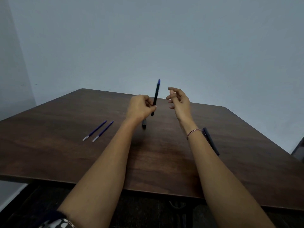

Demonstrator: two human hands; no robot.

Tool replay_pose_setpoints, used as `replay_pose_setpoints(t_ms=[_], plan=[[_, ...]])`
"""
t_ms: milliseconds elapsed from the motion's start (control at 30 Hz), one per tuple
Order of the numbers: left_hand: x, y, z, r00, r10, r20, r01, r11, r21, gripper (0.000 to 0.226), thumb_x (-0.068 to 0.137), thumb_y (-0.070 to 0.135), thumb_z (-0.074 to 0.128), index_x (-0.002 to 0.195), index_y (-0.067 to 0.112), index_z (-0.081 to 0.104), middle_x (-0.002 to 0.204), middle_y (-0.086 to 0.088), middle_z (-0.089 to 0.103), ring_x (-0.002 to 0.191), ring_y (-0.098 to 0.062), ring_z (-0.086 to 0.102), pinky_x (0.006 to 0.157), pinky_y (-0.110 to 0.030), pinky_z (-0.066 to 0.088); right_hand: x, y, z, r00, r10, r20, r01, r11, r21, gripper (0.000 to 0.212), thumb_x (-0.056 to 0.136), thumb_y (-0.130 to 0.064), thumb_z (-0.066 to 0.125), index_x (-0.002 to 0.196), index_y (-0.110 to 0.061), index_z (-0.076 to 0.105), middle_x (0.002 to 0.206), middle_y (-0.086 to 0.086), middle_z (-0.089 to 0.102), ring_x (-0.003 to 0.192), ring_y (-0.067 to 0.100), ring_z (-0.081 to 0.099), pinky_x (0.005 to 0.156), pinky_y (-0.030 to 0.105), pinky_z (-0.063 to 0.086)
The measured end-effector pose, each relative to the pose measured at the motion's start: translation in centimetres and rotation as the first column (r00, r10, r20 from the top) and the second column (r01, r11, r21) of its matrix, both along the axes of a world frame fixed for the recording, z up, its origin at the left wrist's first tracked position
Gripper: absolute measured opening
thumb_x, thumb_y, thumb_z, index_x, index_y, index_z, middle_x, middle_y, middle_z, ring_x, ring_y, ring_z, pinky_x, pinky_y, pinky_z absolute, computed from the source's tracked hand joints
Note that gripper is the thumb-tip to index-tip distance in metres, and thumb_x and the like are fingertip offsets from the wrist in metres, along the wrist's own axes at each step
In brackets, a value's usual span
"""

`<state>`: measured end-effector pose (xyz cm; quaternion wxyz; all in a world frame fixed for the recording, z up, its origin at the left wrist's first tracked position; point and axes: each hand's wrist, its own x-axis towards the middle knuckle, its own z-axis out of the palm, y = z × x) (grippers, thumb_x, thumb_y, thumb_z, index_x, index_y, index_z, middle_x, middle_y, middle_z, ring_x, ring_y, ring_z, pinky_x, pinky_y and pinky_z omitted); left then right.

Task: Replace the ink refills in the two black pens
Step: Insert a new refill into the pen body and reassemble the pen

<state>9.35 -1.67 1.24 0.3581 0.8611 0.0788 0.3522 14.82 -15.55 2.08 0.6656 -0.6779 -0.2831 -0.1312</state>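
Observation:
My left hand [141, 106] grips a black pen [156, 96] near its lower end and holds it almost upright above the table, its blue tip pointing up. My right hand [179, 100] hovers just right of the pen with loosely curled fingers and holds nothing. A small black piece [144, 125], perhaps a cap, lies on the table under my left wrist. The second black pen [211, 141] lies on the table to the right, partly hidden behind my right forearm. Two blue ink refills [98, 130] lie side by side on the left.
The dark wooden table [65, 158] fills the lower view, its near edge running across below my forearms. A plain grey wall stands behind it. A dark object [298, 150] shows at the right edge beyond the table.

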Motion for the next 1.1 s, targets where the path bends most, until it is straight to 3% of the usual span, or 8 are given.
replay_pose_setpoints(t_ms=[100,233,333,600,767,900,1000,1100], plan=[[-0.1,0.8,0.1,0.99,0.135,0.045,-0.13,0.986,-0.1,0.014,0.075,0.023,0.076,0.075,0.024,0.062,0.059,0.018,0.056,0.056,0.006,0.054,0.052,-0.012,0.041,0.0,0.4,-0.8,0.991,-0.047,0.127,0.078,0.963,-0.258,0.018,0.097,-0.023,0.05,0.108,-0.018,0.063,0.074,-0.008,0.06,0.065,-0.006,0.054,0.062,0.014,0.042],[0.0,1.1,0.0,0.976,0.214,0.048,-0.208,0.972,-0.106,0.015,0.077,0.023,0.074,0.088,0.014,0.069,0.068,0.01,0.062,0.062,-0.002,0.057,0.063,-0.021,0.049,-0.9,1.7,-2.0,0.967,0.084,0.24,0.098,0.748,-0.657,0.023,0.096,-0.022,0.049,0.114,-0.023,0.064,0.08,0.003,0.066,0.07,0.012,0.058,0.066,0.03,0.045],[-0.1,1.2,0.0,0.969,0.243,0.035,-0.237,0.964,-0.12,0.015,0.078,0.021,0.073,0.089,0.012,0.069,0.073,0.006,0.063,0.068,-0.009,0.06,0.067,-0.025,0.051,-1.5,2.5,-2.4,0.961,0.163,0.224,0.075,0.625,-0.777,0.026,0.097,-0.023,0.048,0.118,-0.026,0.062,0.087,-0.002,0.063,0.082,0.018,0.06,0.076,0.033,0.048],[-0.1,1.0,-0.1,0.972,0.233,0.028,-0.228,0.966,-0.121,0.012,0.077,0.019,0.073,0.085,0.012,0.069,0.07,0.005,0.061,0.069,-0.012,0.06,0.068,-0.027,0.05,-1.4,3.3,-3.0,0.935,0.238,0.262,0.144,0.418,-0.897,0.03,0.097,-0.032,0.047,0.122,-0.024,0.061,0.097,0.003,0.048,0.107,0.025,0.051,0.089,0.036,0.043],[-0.1,1.0,-0.2,0.974,0.227,0.017,-0.223,0.967,-0.124,0.011,0.076,0.02,0.073,0.084,0.013,0.069,0.074,0.002,0.066,0.073,-0.014,0.062,0.069,-0.029,0.052,-1.5,3.3,-2.8,0.944,0.201,0.261,0.158,0.421,-0.893,0.035,0.094,-0.038,0.051,0.115,-0.013,0.064,0.107,0.009,0.057,0.103,0.025,0.054,0.082,0.033,0.043],[0.0,1.0,-0.2,0.976,0.218,0.008,-0.215,0.97,-0.113,0.009,0.076,0.02,0.073,0.081,0.015,0.068,0.072,0.003,0.065,0.067,-0.011,0.061,0.069,-0.028,0.053,-1.4,3.0,-2.7,0.957,0.157,0.245,0.154,0.441,-0.884,0.028,0.09,-0.036,0.059,0.106,-0.015,0.066,0.1,0.003,0.064,0.098,0.023,0.059,0.079,0.033,0.048],[0.0,0.9,-0.3,0.979,0.206,-0.001,-0.205,0.971,-0.12,0.009,0.076,0.02,0.074,0.08,0.018,0.066,0.068,0.005,0.063,0.061,-0.005,0.058,0.067,-0.027,0.053,-1.3,2.5,-2.4,0.967,0.119,0.225,0.15,0.449,-0.881,0.018,0.085,-0.029,0.066,0.1,-0.019,0.068,0.09,-0.002,0.06,0.095,0.022,0.06,0.072,0.028,0.043],[0.1,0.9,-0.3,0.982,0.189,-0.017,-0.19,0.976,-0.109,0.01,0.076,0.02,0.075,0.078,0.02,0.065,0.066,0.008,0.061,0.065,-0.008,0.061,0.067,-0.029,0.055,-0.9,1.8,-2.2,0.977,0.059,0.205,0.152,0.482,-0.863,0.01,0.081,-0.018,0.07,0.091,-0.019,0.07,0.096,0.002,0.068,0.094,0.021,0.062,0.076,0.034,0.05]])
